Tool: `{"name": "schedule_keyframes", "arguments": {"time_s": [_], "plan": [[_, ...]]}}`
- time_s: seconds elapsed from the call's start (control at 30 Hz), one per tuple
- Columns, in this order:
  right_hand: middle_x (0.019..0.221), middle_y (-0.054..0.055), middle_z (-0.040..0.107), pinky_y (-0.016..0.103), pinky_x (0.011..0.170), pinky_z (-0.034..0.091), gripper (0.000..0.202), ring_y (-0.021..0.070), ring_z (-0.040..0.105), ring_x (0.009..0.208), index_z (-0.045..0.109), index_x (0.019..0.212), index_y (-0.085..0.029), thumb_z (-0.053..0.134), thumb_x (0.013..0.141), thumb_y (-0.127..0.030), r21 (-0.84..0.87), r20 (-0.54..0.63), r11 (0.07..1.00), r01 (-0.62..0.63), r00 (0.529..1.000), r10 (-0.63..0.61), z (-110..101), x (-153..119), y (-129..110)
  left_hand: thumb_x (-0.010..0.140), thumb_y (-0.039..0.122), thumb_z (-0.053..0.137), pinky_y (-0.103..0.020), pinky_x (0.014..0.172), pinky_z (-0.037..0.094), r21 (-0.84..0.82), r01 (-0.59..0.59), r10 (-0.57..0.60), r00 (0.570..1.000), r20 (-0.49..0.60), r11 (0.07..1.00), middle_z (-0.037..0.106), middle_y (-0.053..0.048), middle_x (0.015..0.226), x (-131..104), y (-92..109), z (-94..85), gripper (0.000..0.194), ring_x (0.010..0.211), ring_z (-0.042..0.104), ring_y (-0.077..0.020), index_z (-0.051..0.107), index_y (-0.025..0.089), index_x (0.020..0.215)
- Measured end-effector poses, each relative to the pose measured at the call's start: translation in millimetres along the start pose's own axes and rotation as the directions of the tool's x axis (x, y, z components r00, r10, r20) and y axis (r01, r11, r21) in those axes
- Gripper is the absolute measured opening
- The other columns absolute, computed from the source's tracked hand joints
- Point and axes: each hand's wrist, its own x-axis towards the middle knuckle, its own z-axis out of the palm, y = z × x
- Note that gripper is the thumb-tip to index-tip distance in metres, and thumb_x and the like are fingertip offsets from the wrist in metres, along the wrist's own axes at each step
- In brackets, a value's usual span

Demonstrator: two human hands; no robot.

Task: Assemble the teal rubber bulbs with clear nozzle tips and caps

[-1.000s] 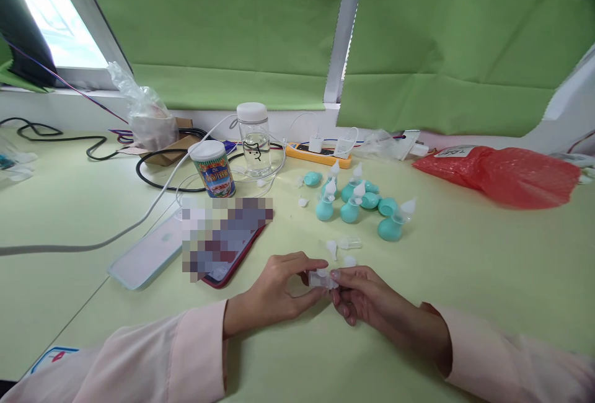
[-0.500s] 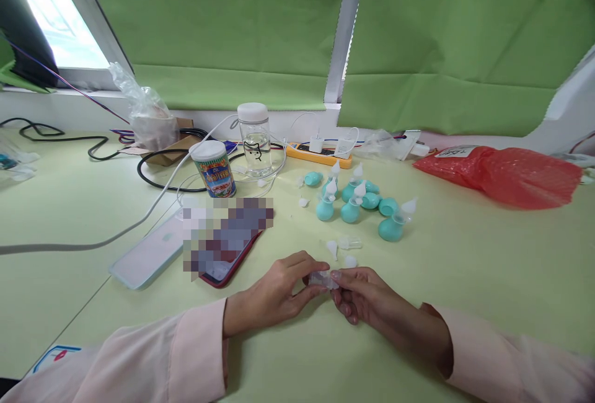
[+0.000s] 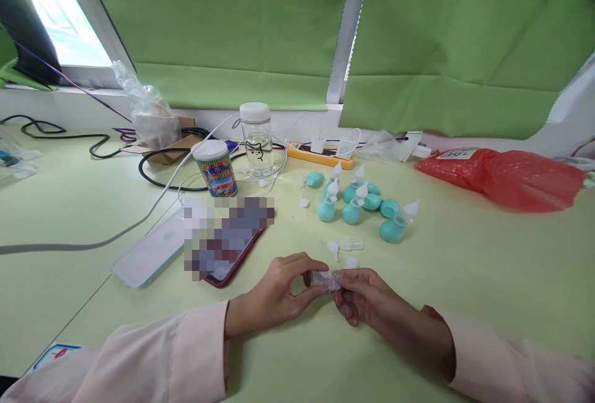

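Left hand pinching clear tube by left end, between thumb and fingers. Right hand gripping same tube's right end — held between both hands, near front of worktop. Just beyond: second clear tube, white tip, small white piece, all lying loose. Farther back — cluster of teal bulbs, several with white tops. Red-edged phone near left hand.
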Motion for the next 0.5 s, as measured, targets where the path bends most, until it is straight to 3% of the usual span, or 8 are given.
{"name": "schedule_keyframes", "arguments": {"time_s": [0.13,0.23,0.3,0.37,0.43,0.5], "plan": [[0.055,-0.001,0.052,0.015,0.036,0.034,0.032,0.0038,0.045,0.040,0.055,0.060,-0.011,0.061,0.071,-0.040,-0.041,-0.019,0.999,-0.005,1.000,0.004,0,-1,0,0.075,0.024,0.057,-0.022,0.062,0.046,0.010,0.035,-0.035,0.999,-0.016,0.999,0.064,-0.005,0.075,-1,-2,2.1,0.018,0.065,0.059,-0.0126,0.058,0.012,0.089],[0.054,-0.002,0.051,0.015,0.028,0.026,0.031,0.0029,0.038,0.033,0.056,0.071,-0.013,0.058,0.072,-0.043,-0.123,-0.113,0.992,0.015,0.993,-0.029,0,-3,-5,0.074,0.025,0.057,-0.023,0.062,0.048,-0.012,0.129,-0.129,0.981,-0.144,0.992,0.064,-0.005,0.080,1,-5,4.1,0.024,0.068,0.059,-0.0132,0.056,0.013,0.096],[0.051,-0.004,0.049,0.016,0.027,0.023,0.030,0.0031,0.034,0.031,0.056,0.083,-0.015,0.058,0.072,-0.043,-0.230,-0.173,0.971,0.071,0.979,-0.113,-1,-5,-14,0.074,0.025,0.056,-0.024,0.063,0.050,-0.086,0.203,-0.217,0.954,-0.208,0.975,0.064,-0.006,0.083,4,-6,4.5,0.026,0.072,0.059,-0.0142,0.057,0.014,0.097],[0.052,-0.004,0.048,0.018,0.031,0.029,0.028,0.0049,0.037,0.034,0.056,0.086,-0.016,0.059,0.072,-0.041,-0.420,-0.177,0.888,0.186,0.943,-0.281,-4,-7,-25,0.075,0.025,0.056,-0.025,0.065,0.051,-0.166,0.266,-0.297,0.934,-0.200,0.950,0.065,-0.006,0.085,6,-6,4.3,0.023,0.076,0.060,-0.0153,0.059,0.014,0.094],[0.059,-0.001,0.052,0.022,0.039,0.038,0.019,0.0082,0.045,0.043,0.058,0.080,-0.018,0.059,0.073,-0.035,-0.664,-0.121,0.672,0.328,0.840,-0.529,-10,-9,-39,0.075,0.025,0.055,-0.026,0.066,0.051,-0.205,0.304,-0.338,0.929,-0.154,0.930,0.065,-0.006,0.085,6,-5,3.8,0.021,0.076,0.060,-0.0156,0.061,0.014,0.092],[0.070,0.002,0.056,0.025,0.050,0.044,0.010,0.0112,0.051,0.054,0.058,0.079,-0.020,0.058,0.074,-0.028,-0.870,0.017,0.302,0.391,0.634,-0.773,-17,-12,-52,0.075,0.024,0.056,-0.027,0.067,0.050,-0.208,0.318,-0.345,0.932,-0.112,0.925,0.065,-0.006,0.087,6,-4,3.2,0.021,0.075,0.059,-0.0155,0.061,0.015,0.093]]}}
